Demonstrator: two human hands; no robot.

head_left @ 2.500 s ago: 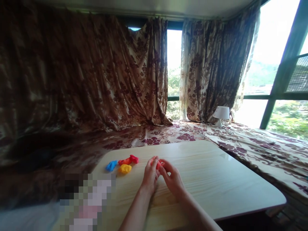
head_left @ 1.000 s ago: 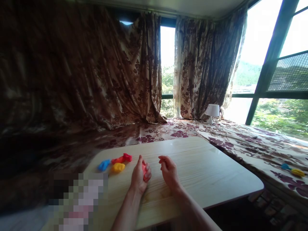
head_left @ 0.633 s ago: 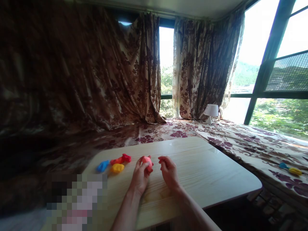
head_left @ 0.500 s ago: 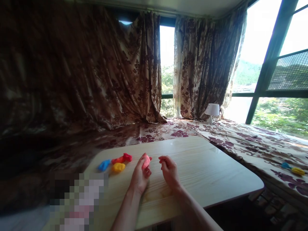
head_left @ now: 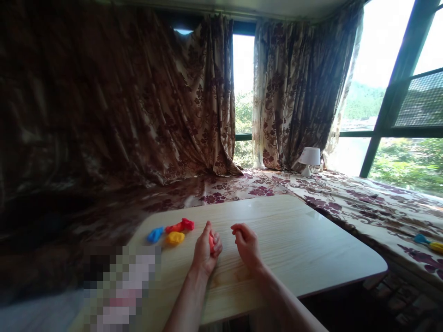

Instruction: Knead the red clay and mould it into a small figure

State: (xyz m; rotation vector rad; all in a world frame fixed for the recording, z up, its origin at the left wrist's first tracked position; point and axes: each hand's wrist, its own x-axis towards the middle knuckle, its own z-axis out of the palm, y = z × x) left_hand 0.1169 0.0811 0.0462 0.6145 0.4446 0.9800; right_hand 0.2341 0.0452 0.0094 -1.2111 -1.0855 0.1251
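Note:
My left hand (head_left: 206, 249) is closed around a coral-pink lump of soft modelling clay (head_left: 211, 243). Fingers hide most of that lump. A short gap away over the tabletop, my right hand (head_left: 246, 240) is curled with its fingers bent inward; whatever it may hold is hidden. Left of my hands, on the pale wooden table (head_left: 287, 244), lie more clay lumps: a blue one (head_left: 155, 234), a yellow one (head_left: 175, 238) and a red one (head_left: 180, 225) stretched behind the yellow.
A floral-covered surface (head_left: 346, 198) surrounds the table's far and right sides. On it are a small white lamp (head_left: 310, 157) and a blue and yellow item (head_left: 435, 247) at the far right. Floral curtains (head_left: 194, 106) hang behind. A pixelated patch covers the table's near left.
The left fingers have closed further over the pink clay, which shows less now. My right hand keeps nearly the same curled shape. The view has shifted slightly.

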